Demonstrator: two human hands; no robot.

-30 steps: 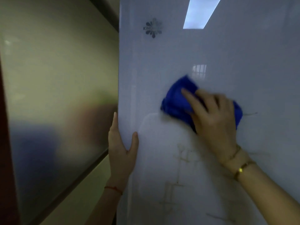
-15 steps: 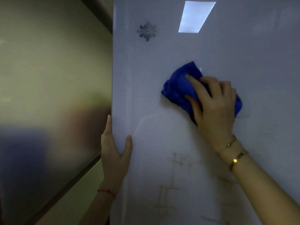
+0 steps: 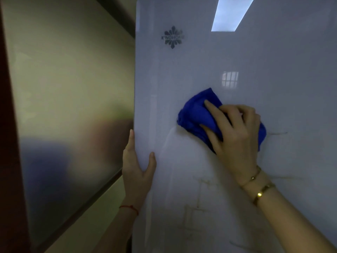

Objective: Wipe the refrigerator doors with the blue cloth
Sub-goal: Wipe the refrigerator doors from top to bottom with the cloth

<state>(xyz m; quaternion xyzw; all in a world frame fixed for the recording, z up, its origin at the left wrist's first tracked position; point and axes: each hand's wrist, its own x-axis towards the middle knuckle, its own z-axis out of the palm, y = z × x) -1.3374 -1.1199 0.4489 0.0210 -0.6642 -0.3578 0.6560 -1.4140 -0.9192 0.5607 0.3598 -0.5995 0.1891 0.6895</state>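
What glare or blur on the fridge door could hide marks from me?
Head view: a ceiling-light reflection glares at the refrigerator door top, a window reflection sits above the blue cloth; dim overall, faint brownish marks still readable.

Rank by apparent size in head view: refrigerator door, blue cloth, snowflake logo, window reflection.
1. refrigerator door
2. blue cloth, partly hidden under the right hand
3. snowflake logo
4. window reflection, close to the logo

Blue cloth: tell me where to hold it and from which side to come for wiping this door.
Hold the blue cloth over its bunched middle, coming from the front, palm toward the door. It lies wadded flat against the upright panel, so only its outer face is free. The right hand grips it that way, while the left hand holds the door's edge.
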